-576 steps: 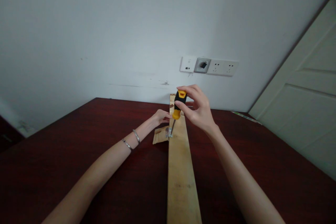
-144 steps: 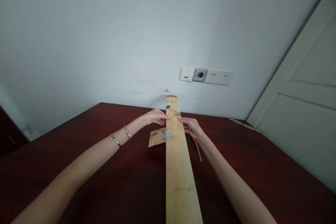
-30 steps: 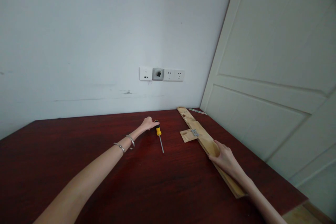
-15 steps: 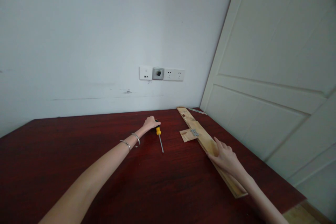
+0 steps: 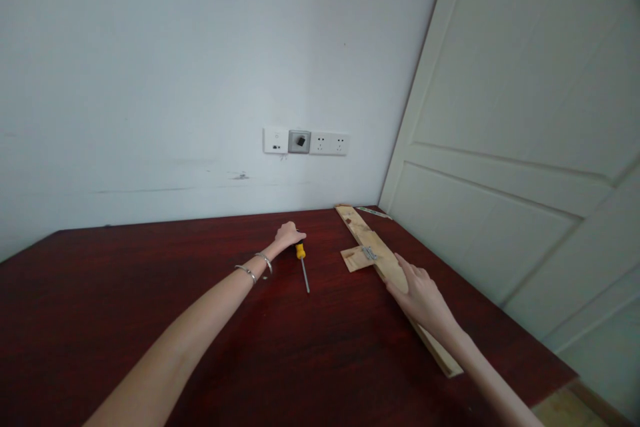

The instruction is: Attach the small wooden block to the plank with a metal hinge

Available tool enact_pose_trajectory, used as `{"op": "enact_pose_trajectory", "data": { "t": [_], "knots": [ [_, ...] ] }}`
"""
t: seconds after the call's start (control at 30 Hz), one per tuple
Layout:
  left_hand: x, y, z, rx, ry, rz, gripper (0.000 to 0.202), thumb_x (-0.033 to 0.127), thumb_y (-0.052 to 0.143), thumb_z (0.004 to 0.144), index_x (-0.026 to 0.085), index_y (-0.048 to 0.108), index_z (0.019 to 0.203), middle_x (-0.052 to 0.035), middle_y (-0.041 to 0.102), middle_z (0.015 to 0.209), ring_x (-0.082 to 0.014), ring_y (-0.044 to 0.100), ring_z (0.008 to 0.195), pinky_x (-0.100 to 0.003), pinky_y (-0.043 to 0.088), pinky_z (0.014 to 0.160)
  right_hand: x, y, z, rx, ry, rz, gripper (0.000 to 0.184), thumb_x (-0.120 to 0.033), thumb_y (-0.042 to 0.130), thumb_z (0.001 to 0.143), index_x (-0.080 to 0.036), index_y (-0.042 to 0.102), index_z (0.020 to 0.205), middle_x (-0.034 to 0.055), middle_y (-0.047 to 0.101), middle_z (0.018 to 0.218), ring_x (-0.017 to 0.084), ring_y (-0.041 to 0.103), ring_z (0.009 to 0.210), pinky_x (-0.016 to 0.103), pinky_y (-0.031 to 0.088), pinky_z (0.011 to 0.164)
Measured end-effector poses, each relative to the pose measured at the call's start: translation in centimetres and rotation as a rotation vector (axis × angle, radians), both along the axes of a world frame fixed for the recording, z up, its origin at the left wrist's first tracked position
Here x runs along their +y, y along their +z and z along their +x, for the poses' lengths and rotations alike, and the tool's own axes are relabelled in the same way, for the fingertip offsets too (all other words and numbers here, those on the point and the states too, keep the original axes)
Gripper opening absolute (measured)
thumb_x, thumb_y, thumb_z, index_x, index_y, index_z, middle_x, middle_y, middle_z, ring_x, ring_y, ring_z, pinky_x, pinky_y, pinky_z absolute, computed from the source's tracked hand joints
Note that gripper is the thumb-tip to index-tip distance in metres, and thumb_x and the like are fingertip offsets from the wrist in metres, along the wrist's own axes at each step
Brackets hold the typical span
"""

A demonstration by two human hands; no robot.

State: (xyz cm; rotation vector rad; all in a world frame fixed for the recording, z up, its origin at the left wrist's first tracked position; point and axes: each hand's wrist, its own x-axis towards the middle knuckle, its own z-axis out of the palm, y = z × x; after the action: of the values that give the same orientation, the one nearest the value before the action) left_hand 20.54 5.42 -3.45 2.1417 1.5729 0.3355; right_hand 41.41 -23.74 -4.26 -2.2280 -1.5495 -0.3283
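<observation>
A long pale wooden plank point(image 5: 363, 236) lies slantwise along the right side of the dark red table point(image 5: 150, 293). A small wood piece point(image 5: 354, 258) joins its left edge by a metal hinge point(image 5: 370, 253). My right hand point(image 5: 419, 291) rests flat on the plank's middle, fingers stretched out. A screwdriver point(image 5: 303, 265) with a yellow and black handle lies on the table, tip toward me. My left hand point(image 5: 289, 237) is curled over the top of its handle. Two bracelets ring my left wrist.
A white wall with a row of sockets point(image 5: 306, 142) stands behind the table. A white panelled door point(image 5: 510, 147) runs close along the table's right edge. A thin strip point(image 5: 374, 212) lies in the far right corner.
My right hand has slid up the plank toward the hinge. My left hand has closed further over the screwdriver handle. The screwdriver has stayed in place.
</observation>
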Motion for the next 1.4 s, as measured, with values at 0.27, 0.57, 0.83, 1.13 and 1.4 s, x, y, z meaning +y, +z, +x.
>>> {"op": "enact_pose_trajectory", "data": {
  "t": [0.27, 0.57, 0.83, 1.13, 1.4],
  "knots": [
    [-0.7, 2.8, 0.4, -0.139, -0.02, -0.054, 0.029, 0.035, 0.063, 0.073, 0.006, 0.064, 0.074, -0.0135, 0.068, 0.065, -0.0179, 0.063, 0.053, -0.022, 0.046, 0.044, 2.7, 1.3, -2.0, 0.193, 0.2, 0.149, 0.048, -0.04, 0.047, 0.086, -0.015, 0.054, 0.127, 0.0134, 0.067, 0.113, 0.029, 0.061, 0.107, 0.042, 0.046, 0.094],
    [-5.1, 6.1, 4.3, -0.363, -0.223, -0.078, 0.028, 0.033, 0.062, 0.075, 0.007, 0.067, 0.068, -0.0081, 0.067, 0.061, -0.0126, 0.059, 0.049, -0.02, 0.045, 0.044, 9.9, 6.1, -4.8, 0.469, 0.267, 0.154, 0.043, -0.038, 0.064, 0.077, -0.014, 0.064, 0.113, 0.0052, 0.073, 0.081, 0.019, 0.068, 0.075, 0.028, 0.05, 0.069],
    [-6.9, 6.3, 5.7, -0.532, -0.196, -0.115, 0.028, 0.031, 0.066, 0.077, 0.008, 0.064, 0.06, -0.0057, 0.061, 0.051, -0.0133, 0.057, 0.048, -0.022, 0.045, 0.047, 11.9, 7.2, -6.6, 0.129, 0.149, 0.021, 0.03, -0.036, 0.065, 0.075, -0.013, 0.07, 0.093, 0.0106, 0.071, 0.084, 0.024, 0.067, 0.079, 0.026, 0.043, 0.062],
    [-5.7, 5.6, 3.5, -0.458, -0.227, -0.028, 0.034, 0.042, 0.058, 0.082, 0.009, 0.068, 0.082, -0.007, 0.068, 0.073, -0.0149, 0.061, 0.065, -0.022, 0.043, 0.056, 13.8, 4.8, 1.9, 0.227, 0.025, 0.034, 0.038, -0.033, 0.063, 0.074, -0.018, 0.071, 0.108, 0.008, 0.074, 0.092, 0.024, 0.068, 0.09, 0.027, 0.047, 0.073],
    [-1.4, 3.2, -3.0, -0.397, -0.057, -0.049, 0.023, 0.027, 0.051, 0.084, 0.01, 0.066, 0.079, -0.0084, 0.07, 0.079, -0.0134, 0.062, 0.067, -0.02, 0.042, 0.055, 12.9, 1.5, 12.0, 0.273, -0.161, -0.027, 0.035, -0.025, 0.057, 0.08, -0.008, 0.071, 0.107, 0.0147, 0.074, 0.093, 0.027, 0.069, 0.089, 0.029, 0.048, 0.07]
  ]
}}
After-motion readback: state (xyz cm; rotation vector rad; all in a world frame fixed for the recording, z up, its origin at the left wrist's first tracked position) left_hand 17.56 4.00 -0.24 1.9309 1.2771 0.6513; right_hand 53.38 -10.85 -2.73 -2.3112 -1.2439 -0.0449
